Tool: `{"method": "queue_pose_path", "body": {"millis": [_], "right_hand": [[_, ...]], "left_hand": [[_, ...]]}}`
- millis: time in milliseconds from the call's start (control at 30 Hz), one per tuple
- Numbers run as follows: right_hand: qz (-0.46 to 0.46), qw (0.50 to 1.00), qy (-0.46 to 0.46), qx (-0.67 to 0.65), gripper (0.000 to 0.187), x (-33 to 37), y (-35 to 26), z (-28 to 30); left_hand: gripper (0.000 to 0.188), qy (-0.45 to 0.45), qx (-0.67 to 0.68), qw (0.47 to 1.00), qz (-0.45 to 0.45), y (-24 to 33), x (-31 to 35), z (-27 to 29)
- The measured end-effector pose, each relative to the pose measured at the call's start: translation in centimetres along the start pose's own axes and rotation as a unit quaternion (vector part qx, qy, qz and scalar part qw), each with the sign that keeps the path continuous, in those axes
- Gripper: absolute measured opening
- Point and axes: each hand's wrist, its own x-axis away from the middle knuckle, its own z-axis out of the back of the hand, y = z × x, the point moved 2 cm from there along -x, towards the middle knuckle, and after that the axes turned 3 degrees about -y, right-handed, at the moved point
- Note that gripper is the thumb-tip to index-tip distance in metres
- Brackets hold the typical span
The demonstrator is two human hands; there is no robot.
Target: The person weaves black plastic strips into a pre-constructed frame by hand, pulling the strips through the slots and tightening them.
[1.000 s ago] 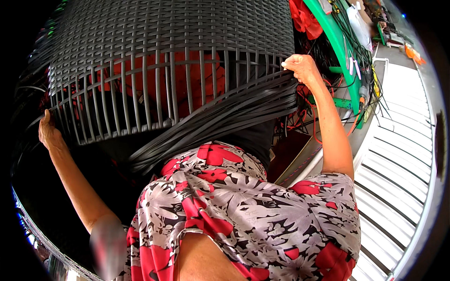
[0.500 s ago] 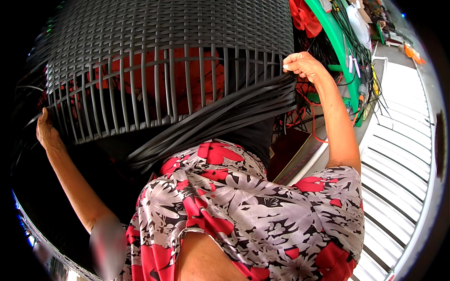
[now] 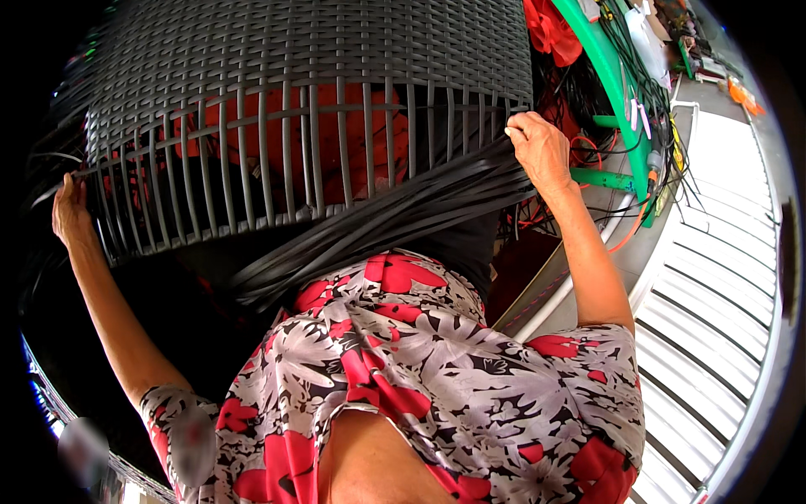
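In front of me stands a dark grey woven wicker panel (image 3: 311, 42), its lower part still bare upright strips. One loose flat plastic strip (image 3: 290, 113) threads sideways through those uprights. At the panel's left edge my left hand (image 3: 71, 210) is closed, its fingertips pinching the strip's end. My right hand (image 3: 541, 151) is closed at the right edge, thumb and finger together on the strip near the corner; the exact hold is partly hidden. A bundle of loose dark strips (image 3: 386, 202) lies across my lap, passing under my right hand.
Red material (image 3: 277, 126) shows behind the uprights. To the right stands a green frame (image 3: 617, 84) hung with dark strips, with a red cloth flower (image 3: 554, 34) beside it and an orange cord (image 3: 630, 235) below. A white slatted rack (image 3: 714, 277) lies farther right.
My left hand has moved slightly up and outward to the left. My right hand has dropped a little at the panel's right edge. The panel has shifted slightly.
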Motion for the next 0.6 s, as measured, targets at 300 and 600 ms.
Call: {"method": "queue_pose_path", "body": {"millis": [300, 600], "right_hand": [[0.197, 0.974, 0.076, -0.078, 0.014, -3.6, -3.0, -1.5], [0.26, 0.962, 0.036, 0.076, 0.012, -4.5, -3.7, -1.5]], "left_hand": [[0.018, 0.103, 0.072, 0.992, -0.015, -1.3, 0.5, -2.3], [0.02, 0.082, 0.064, 0.995, -0.009, -1.7, 0.3, -2.3]]}}
